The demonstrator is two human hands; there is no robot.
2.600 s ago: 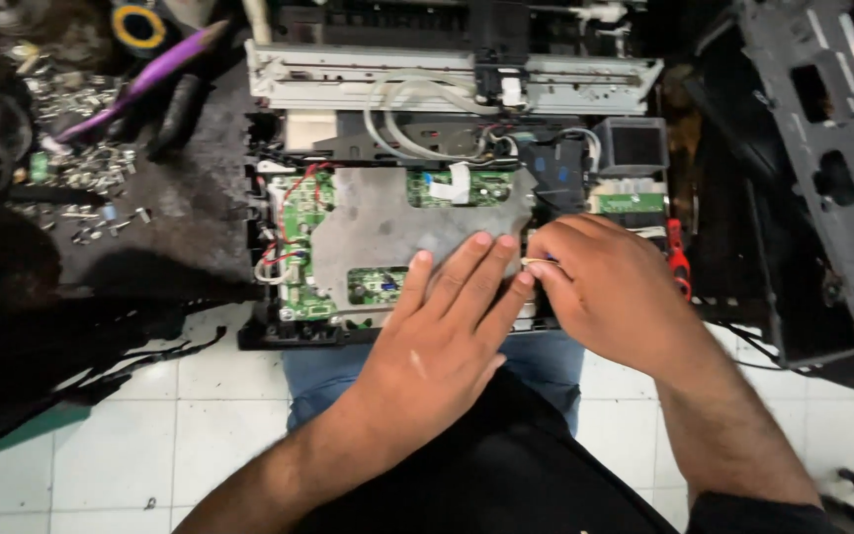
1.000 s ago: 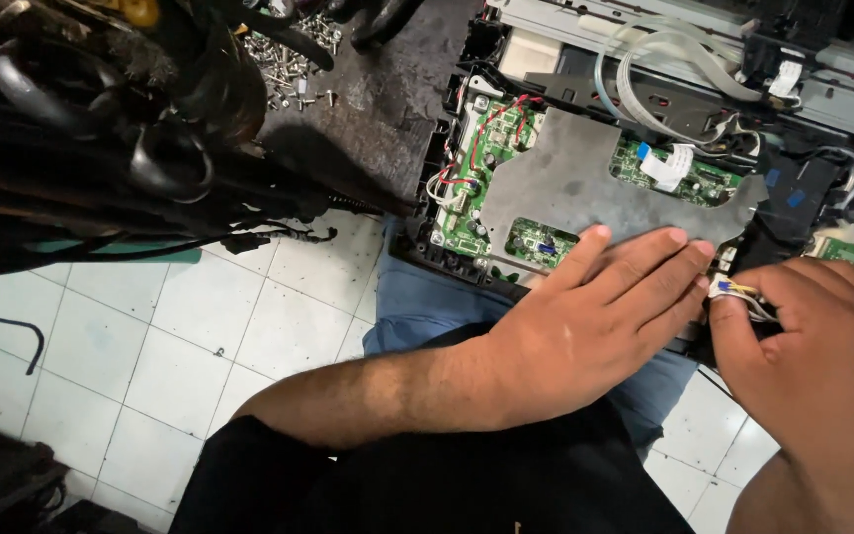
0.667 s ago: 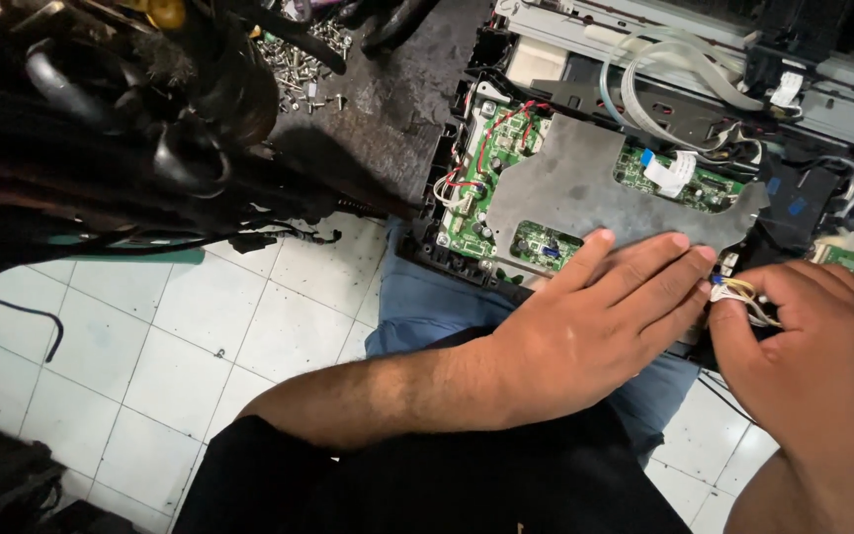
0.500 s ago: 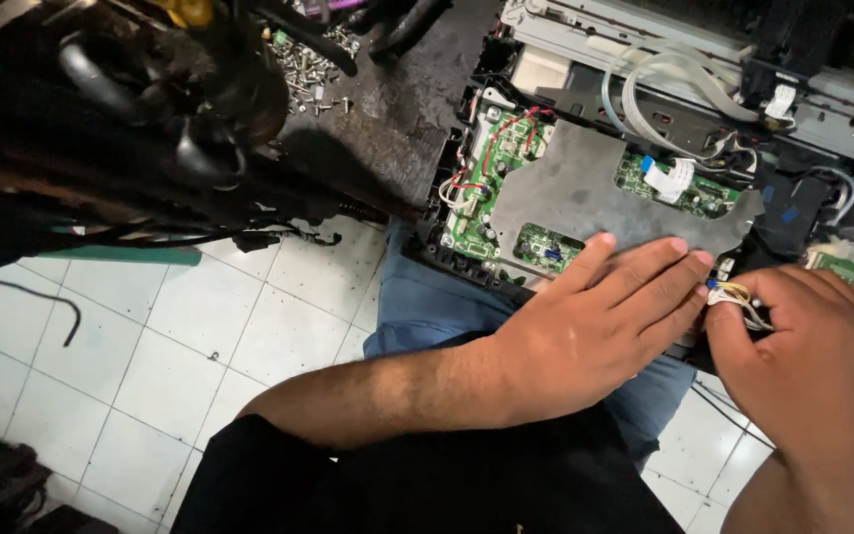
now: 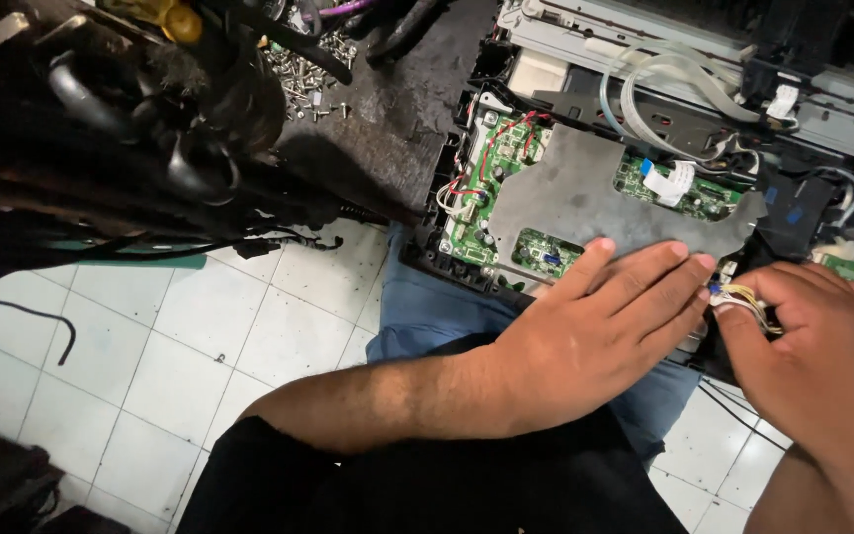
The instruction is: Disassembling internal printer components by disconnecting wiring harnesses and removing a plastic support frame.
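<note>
Left hand (image 5: 585, 336) flat, holding nothing, steadying grey metal shield plate (image 5: 585, 198); right hand (image 5: 822, 366) pinching yellow-white wire bundle (image 5: 743, 297); best tugged gently, straight.

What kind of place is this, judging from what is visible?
Probably a small electronics repair workshop. An opened device with a green circuit board lies before the person, loose screws are scattered on a dark worktop, and the right hand pinches a wire bundle.

We see the metal shield plate (image 5: 585, 203) on the circuit board (image 5: 481, 188); loose screws (image 5: 303, 74) lie left, ribbon cables (image 5: 664, 89) behind, wire bundle (image 5: 743, 297) right.
</note>
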